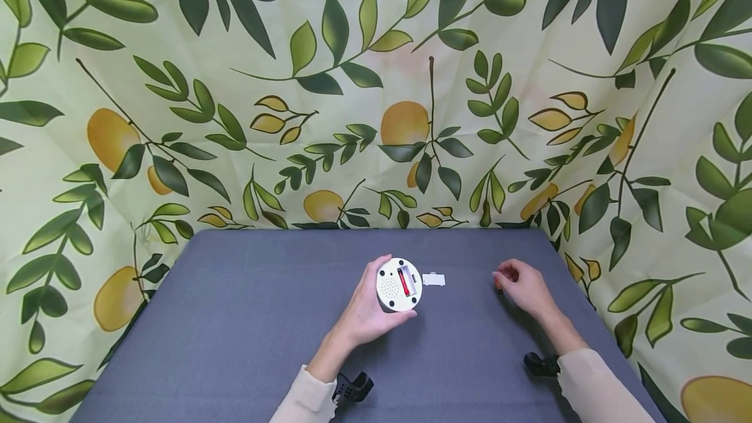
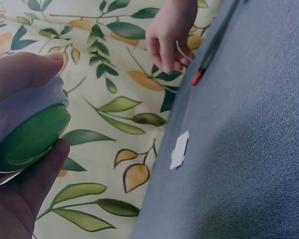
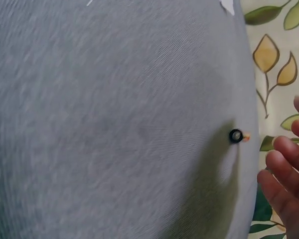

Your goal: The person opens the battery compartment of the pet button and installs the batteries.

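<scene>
My left hand (image 1: 365,320) grips a round device by its sides, with its white underside up. In the left wrist view the device's lower part shows as a green body (image 2: 37,134). Its battery compartment is uncovered, and one red battery (image 1: 404,282) lies in it beside a vacant slot. Just over the table at the right is my right hand (image 1: 529,289), fingers loosely bent. A second battery (image 2: 197,77), red with a black end, lies on the cloth close below those fingertips. In the right wrist view the fingers (image 3: 286,169) appear apart from this battery (image 3: 236,136).
A small white battery cover (image 1: 434,279) lies on the grey-blue tablecloth (image 1: 264,325) between the two hands. Behind and beside the table hangs a curtain (image 1: 352,103) printed with leaves and fruit. Black wrist cameras (image 1: 354,388) are worn on both wrists.
</scene>
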`<state>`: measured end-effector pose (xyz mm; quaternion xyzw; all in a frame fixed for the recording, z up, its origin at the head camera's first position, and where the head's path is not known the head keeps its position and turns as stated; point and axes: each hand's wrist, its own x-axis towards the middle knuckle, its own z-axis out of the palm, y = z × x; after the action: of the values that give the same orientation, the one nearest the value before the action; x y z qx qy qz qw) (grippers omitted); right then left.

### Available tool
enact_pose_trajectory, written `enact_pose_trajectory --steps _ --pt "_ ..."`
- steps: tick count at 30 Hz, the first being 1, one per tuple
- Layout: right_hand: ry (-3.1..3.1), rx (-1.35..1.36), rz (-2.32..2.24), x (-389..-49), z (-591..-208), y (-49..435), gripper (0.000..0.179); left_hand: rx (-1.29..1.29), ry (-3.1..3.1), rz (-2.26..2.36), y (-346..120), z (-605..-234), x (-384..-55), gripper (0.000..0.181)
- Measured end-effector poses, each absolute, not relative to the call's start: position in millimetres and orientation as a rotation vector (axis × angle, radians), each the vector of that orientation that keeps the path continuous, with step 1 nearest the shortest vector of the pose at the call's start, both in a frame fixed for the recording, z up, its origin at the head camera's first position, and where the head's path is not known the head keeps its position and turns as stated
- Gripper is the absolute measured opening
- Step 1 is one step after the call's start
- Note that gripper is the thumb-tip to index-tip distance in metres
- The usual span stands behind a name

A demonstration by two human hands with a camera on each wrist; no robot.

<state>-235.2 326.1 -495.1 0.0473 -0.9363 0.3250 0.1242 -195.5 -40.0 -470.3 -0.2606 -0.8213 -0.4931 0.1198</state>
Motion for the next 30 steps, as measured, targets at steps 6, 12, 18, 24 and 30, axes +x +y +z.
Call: enact_pose_trajectory --steps 6,12,18,24,30 --pt "-2.809 0.198 0.873 -234 -503 333 0.031 -0.757 -2.410 -1.432 -40 -470 -195 0.104" --pt "-2.829 0.281 0.786 -234 -510 339 0.040 -0.753 -2.417 -1.432 -40 -470 -195 0.104" --pt "-2.861 0.314 0.716 -233 -514 344 0.049 -0.753 -2.420 -1.434 -40 -471 -195 0.103" --pt "-2.908 0.309 0.684 -233 -519 346 0.053 -0.759 -2.417 -1.428 -39 -472 -195 0.103" --pt "-2.932 0.324 0.688 -232 -522 347 0.053 -0.769 -2.414 -1.421 -39 -472 -195 0.104"
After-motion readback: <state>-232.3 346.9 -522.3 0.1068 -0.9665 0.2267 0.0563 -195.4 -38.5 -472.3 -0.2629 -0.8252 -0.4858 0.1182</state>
